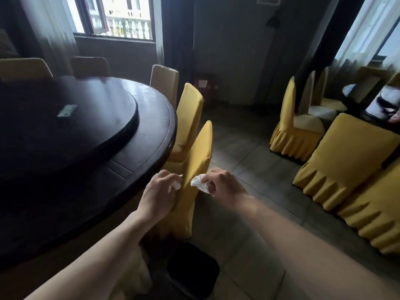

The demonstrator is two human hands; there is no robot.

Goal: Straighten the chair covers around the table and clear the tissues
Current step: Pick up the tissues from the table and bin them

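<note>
A chair in a yellow cover (195, 161) stands at the round dark table's (149, 131) near right edge, its back towards me. My left hand (159, 191) sits at the left side of the chair back with a small white tissue (177, 185) held in its curled fingers. My right hand (220, 184) is at the right side of the back and grips a crumpled white tissue (200, 182). Whether the fingers also pinch the cover cloth is hidden. A second yellow-covered chair (190, 113) stands just beyond the first.
A dark turntable (86, 126) with a small card (67, 110) fills the table's middle. Pale-covered chairs (164, 81) ring the far side. A black bin (192, 271) stands on the floor below my arms. More yellow-covered chairs (346, 161) line another table at right. Tiled floor (244, 144) lies between.
</note>
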